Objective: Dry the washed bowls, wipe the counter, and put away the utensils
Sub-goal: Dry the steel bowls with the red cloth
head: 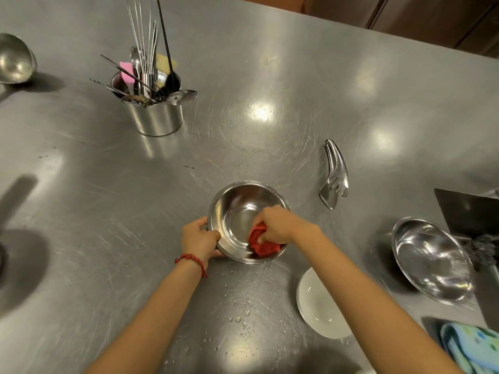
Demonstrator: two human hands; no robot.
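Head view, landmark: the steel bowl [244,220] at the centre of the worktop [270,76]; all places below are given relative to it.
Left hand [199,237]: clamped on the bowl's left rim, thumb over the edge and fingers curled beneath; the bowl is judged to be steadied against the wiping force.
Right hand [278,225]: placed inside the bowl at its near right wall, fingers curled round a bunched red cloth [260,242]; the cloth is pressed against the inner wall so that moisture is taken up.
Bowl attitude: appears tipped slightly toward the person; whether it is lifted clear of the worktop cannot be told.
Step in hand: drying of the first bowl is judged under way; wiping and stowing are not yet done.
Water droplets [243,314]: scattered on the worktop just in front of the bowl; to be wiped.
White dish [318,306]: near right of the bowl, beneath the right forearm; contact is possible when the arm is withdrawn.
Second steel bowl [432,260]: well to the right, tilted.
Serving utensil [334,174]: beyond and right, lying flat, still to be put away.
Utensil holder [155,114]: beyond and left, crowded with a whisk [143,36] and spoons; little free room is judged to remain.
Ladle-like vessel [16,60]: far left, beyond.
Patterned cloth [472,346]: far right, nearest the person.
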